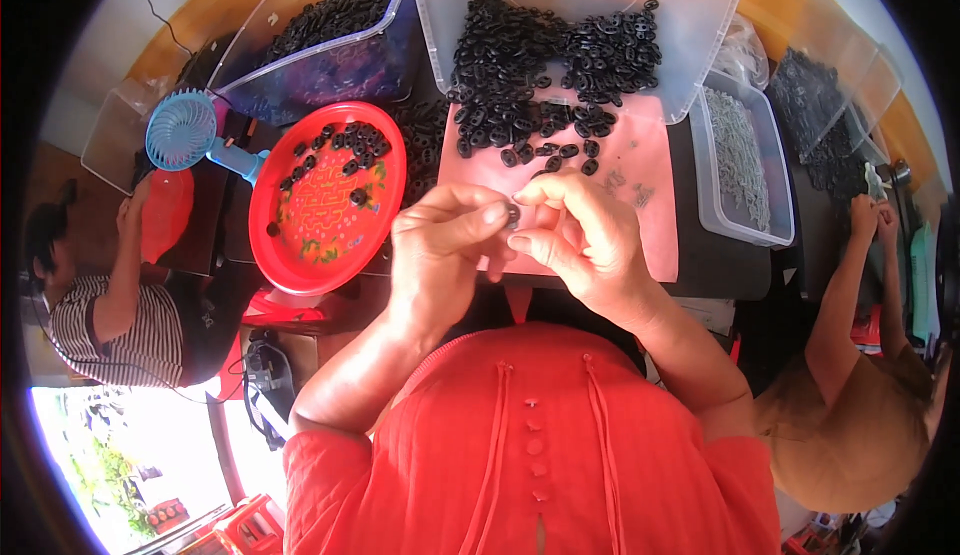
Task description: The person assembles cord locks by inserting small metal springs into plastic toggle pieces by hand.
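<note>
In front of my chest, my left hand (pixel 438 245) pinches a small black oval piece (pixel 513 217) between thumb and forefinger. My right hand (pixel 595 240) closes on the same piece from the other side with bent thumb and forefinger; any smaller part in those fingertips is hidden. Both hands are above the near part of a pink sheet (pixel 655 235). Beyond them, many loose black oval pieces (pixel 490 125) spill onto the sheet from a clear plastic bin (pixel 690 15) lying on its side. Small grey metal bits (pixel 628 190) are scattered on the sheet near my right hand.
Left of my hands, a red plate (pixel 268 245) holds several black pieces, with a blue handheld fan (pixel 182 130) beside it. Behind stands a clear bin (pixel 310 85) of black parts. A clear tub (pixel 740 220) of grey metal bits is at right. Other people sit at both sides.
</note>
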Demonstrator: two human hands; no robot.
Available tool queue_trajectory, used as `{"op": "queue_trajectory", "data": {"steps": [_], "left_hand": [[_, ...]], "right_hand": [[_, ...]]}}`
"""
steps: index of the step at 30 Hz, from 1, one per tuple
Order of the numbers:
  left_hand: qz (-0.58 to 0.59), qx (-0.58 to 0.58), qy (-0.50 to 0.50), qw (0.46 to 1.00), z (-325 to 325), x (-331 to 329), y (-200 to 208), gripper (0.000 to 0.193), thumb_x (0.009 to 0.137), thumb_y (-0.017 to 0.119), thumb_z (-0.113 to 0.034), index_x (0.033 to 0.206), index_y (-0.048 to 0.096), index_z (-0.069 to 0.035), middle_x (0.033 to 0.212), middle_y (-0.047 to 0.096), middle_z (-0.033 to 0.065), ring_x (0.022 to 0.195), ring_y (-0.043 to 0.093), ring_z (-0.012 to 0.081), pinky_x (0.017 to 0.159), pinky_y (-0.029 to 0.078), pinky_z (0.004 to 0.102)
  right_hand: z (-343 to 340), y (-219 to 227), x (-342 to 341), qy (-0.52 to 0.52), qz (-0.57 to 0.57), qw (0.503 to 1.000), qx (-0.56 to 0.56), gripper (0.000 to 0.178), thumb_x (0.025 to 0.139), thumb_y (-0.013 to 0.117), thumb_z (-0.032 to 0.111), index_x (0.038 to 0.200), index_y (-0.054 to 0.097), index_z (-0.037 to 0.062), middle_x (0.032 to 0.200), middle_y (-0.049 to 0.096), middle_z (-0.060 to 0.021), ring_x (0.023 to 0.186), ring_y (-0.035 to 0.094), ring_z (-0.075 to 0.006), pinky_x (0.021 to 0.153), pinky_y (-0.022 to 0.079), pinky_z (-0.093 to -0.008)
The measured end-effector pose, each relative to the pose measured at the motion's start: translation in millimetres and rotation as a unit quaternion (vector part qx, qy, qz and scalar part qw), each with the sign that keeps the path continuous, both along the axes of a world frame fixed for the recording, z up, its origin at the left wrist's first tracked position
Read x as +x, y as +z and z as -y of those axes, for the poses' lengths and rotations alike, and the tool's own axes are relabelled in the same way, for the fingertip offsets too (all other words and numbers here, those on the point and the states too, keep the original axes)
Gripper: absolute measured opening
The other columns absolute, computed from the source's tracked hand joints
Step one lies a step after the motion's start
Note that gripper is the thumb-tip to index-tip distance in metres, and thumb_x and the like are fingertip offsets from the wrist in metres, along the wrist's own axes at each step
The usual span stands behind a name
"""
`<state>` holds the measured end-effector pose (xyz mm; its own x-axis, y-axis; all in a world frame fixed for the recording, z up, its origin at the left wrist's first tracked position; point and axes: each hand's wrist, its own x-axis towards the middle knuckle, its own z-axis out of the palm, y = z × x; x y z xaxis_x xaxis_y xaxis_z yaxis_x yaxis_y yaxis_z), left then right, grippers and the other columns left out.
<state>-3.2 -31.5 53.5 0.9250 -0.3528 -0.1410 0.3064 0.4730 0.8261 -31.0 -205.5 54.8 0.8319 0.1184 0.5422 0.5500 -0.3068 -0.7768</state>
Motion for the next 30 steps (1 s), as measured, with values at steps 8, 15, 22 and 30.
{"op": "queue_trajectory", "data": {"steps": [8,15,22,30], "left_hand": [[-0.084,-0.026,-0.050,0.995,0.4,2.6,-15.9,0.016,0.091,0.065,-0.011,0.097,0.065,0.004,0.087,0.068,0.0116,0.067,0.062,0.0157,0.054,0.048,0.0269],[-0.088,-0.013,-0.097,0.991,-10.2,10.0,-24.3,0.017,0.093,0.063,-0.010,0.100,0.063,0.005,0.082,0.065,0.0096,0.067,0.062,0.0163,0.052,0.047,0.0269],[-0.093,-0.033,-0.154,0.983,-16.5,18.2,-25.0,0.017,0.092,0.063,-0.009,0.099,0.063,0.006,0.079,0.063,0.0107,0.063,0.061,0.0175,0.049,0.047,0.0272],[-0.090,-0.031,-0.203,0.974,-22.9,24.0,-26.1,0.017,0.090,0.065,-0.009,0.096,0.064,0.007,0.074,0.063,0.0109,0.060,0.062,0.0180,0.044,0.046,0.0267]], "right_hand": [[2.4,-19.0,11.7,-0.026,0.097,0.994,-0.034,0.025,0.075,0.070,-0.003,0.097,0.061,0.0026,0.080,0.060,-0.0089,0.065,0.058,-0.0249,0.056,0.046,-0.0341],[3.2,-14.1,16.0,0.009,0.101,0.989,-0.105,0.027,0.077,0.071,-0.001,0.103,0.062,0.0027,0.079,0.060,-0.0092,0.067,0.060,-0.0247,0.057,0.048,-0.0345],[3.9,-10.4,19.4,0.060,0.098,0.985,-0.129,0.024,0.080,0.070,0.001,0.102,0.061,0.0002,0.079,0.062,-0.0097,0.064,0.062,-0.0214,0.055,0.048,-0.0314],[5.9,-21.3,14.8,0.072,0.066,0.992,-0.080,0.017,0.084,0.069,0.005,0.097,0.061,-0.0020,0.083,0.065,-0.0094,0.064,0.065,-0.0173,0.056,0.049,-0.0275]]}}
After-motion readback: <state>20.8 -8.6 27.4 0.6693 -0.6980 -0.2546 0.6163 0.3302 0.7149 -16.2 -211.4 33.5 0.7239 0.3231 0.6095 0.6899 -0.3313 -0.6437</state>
